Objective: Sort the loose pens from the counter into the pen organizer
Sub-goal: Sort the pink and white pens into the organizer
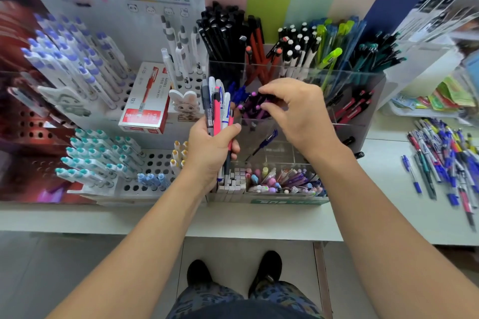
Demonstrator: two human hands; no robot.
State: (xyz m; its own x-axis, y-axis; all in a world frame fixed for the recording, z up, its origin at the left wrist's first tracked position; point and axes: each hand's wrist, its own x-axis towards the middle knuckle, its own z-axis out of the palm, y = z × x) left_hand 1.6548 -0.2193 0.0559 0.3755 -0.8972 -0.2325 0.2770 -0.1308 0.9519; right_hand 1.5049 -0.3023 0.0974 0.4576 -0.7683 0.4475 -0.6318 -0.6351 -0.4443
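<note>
My left hand (212, 147), just left of centre frame, is curled tight around a bundle of pens (219, 109) held upright: grey, white, blue-marked and one bright pink barrel fan out above the fist, with their lower ends poking out below it. My right hand (298, 114), just right of centre, reaches over the clear pen organizer (357, 101); its thumb and fingertips are bent in around the purple-capped pens (252, 106) standing in a middle compartment. It touches them, but I cannot tell whether it is pinching one or only settling them.

I judge the step in hand to be dropping a pen into its matching compartment, with the left hand serving as the stock to sort from. Next to the purple group sit blue pens (239, 92), further right a compartment of red pens (350, 109), and behind them the black pens (225, 31) at upper centre.

The loose pens (445, 153) still lie in a heap on the white counter (383, 189) at the right edge, well apart from the organizer, so much remains to do.

The next move, I think, calls for freeing the right hand, picking one pen from the left bundle and matching its colour to a compartment without knocking the crowded neighbours askew.
</note>
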